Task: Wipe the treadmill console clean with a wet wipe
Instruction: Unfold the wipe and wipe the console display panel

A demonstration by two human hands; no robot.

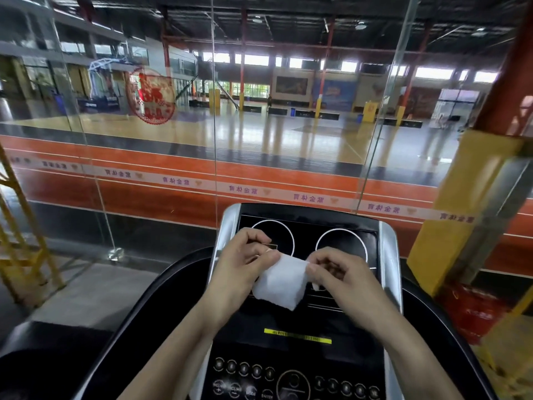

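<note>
A white wet wipe (281,281) is stretched between both hands, held in the air just above the black treadmill console (305,321). My left hand (245,261) pinches the wipe's upper left edge. My right hand (336,269) pinches its upper right edge. The wipe is partly folded and hangs down between them. Behind the hands, the console shows two white ring dials, a yellow label strip (297,335) and rows of round buttons (245,368) near the bottom edge. Silver trim frames the console sides.
Black curved handrails (138,316) flank the console. A glass wall (213,140) stands directly ahead, with a sports hall beyond it. A yellow and red pillar (461,215) rises at the right, and a yellow frame (23,241) stands at the left.
</note>
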